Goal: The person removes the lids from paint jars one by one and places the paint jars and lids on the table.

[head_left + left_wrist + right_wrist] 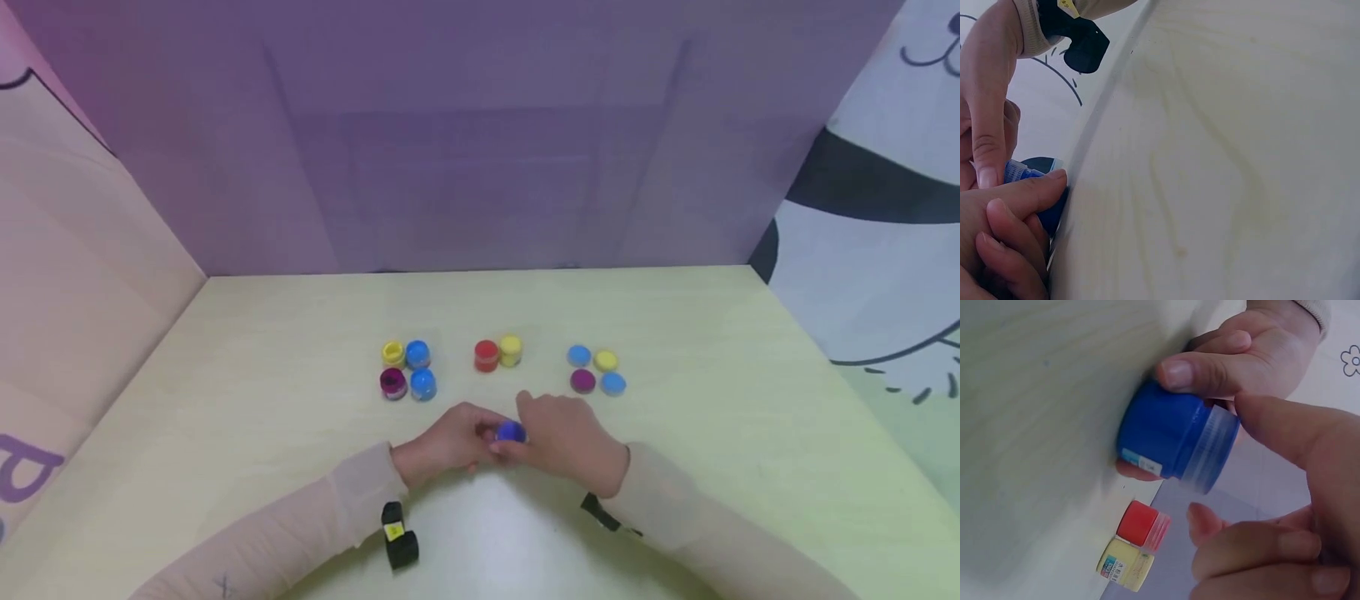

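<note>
My left hand [448, 439] grips a dark blue paint jar [1157, 431] over the near middle of the table, thumb on its side in the right wrist view. The jar lies tilted sideways, its ridged see-through lid [1213, 447] turned toward my right hand [573, 433]. The right thumb touches the lid's edge, while the forefinger stands a little apart from it and the other fingers bend loosely. In the left wrist view, the left thumb crosses the jar and hides part of it.
Beyond the hands stand a red jar [486, 357] and a pale yellow jar [511, 352]. Left of them is a group: yellow jar [393, 355], maroon jar [393, 385] and two blue jars [423, 385], lidless. Blue, yellow and purple lids [582, 382] lie at the right.
</note>
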`<state>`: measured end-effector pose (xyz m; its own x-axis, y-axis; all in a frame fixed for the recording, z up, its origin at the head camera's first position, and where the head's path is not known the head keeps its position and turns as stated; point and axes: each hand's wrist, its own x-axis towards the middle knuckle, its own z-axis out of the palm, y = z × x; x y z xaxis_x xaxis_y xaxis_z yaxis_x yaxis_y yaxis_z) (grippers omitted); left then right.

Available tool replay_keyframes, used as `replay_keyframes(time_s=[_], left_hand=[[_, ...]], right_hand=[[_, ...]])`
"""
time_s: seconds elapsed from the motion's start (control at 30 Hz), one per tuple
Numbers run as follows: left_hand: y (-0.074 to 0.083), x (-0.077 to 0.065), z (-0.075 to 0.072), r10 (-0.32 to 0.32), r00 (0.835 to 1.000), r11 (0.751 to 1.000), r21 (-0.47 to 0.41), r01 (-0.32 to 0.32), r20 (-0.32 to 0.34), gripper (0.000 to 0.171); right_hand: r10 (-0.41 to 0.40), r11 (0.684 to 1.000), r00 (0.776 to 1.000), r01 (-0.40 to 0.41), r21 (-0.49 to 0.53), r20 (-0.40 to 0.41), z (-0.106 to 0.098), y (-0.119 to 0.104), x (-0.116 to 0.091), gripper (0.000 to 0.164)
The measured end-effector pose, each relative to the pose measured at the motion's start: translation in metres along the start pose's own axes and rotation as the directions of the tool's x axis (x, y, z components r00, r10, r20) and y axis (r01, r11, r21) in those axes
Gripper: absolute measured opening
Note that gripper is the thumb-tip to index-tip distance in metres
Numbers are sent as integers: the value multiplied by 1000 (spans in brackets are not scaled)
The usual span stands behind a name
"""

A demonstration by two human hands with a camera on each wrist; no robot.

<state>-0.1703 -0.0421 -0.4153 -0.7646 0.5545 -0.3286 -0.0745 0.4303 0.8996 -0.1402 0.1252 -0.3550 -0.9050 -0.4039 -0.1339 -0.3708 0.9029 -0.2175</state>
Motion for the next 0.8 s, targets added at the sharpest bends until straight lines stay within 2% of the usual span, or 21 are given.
replay_keyframes(time_s=[0.23,0.4,0.6,0.8], left_hand=[[-2,0,0,65,998,998,6,-65,3,28],[-3,0,1,71,997,997,18,-71,5,24],[-2,0,1,80,997,997,3,-80,12,22],[0,-3,0,80,997,997,-3,-80,17,25]], right_hand=[[-2,1000,1000,2,-15,-30,5,-1,-1,42],[-36,999,999,36,-16,-17,3,-1,0,38],[-136,990,991,136,-34,5,-1,3,1,31],[-241,971,969,240,24,46,-7,9,2,19]])
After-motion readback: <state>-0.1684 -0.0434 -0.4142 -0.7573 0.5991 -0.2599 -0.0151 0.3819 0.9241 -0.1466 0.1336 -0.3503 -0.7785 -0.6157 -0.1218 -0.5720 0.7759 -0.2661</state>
